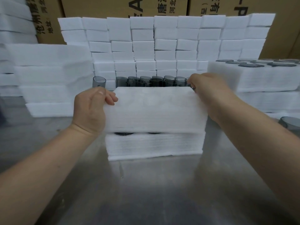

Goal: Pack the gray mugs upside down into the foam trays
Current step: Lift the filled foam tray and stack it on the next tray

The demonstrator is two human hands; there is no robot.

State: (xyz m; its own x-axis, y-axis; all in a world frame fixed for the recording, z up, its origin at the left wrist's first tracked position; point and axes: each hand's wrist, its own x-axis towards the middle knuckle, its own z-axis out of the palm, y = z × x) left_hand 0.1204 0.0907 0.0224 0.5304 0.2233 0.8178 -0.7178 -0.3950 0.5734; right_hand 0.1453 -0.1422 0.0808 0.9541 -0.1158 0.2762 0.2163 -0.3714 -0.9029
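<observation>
At frame centre, the left hand and right hand grip opposite ends of a foam tray, fingers curled over its edges, directly above a filled tray on the metal table. Gray mugs stand just behind.

Matt white foam trays, soft and finely ribbed along their sides, sit on a brushed metal table with a dull sheen; smoky translucent gray mugs look glossy, against plain brown cardboard boxes.
</observation>
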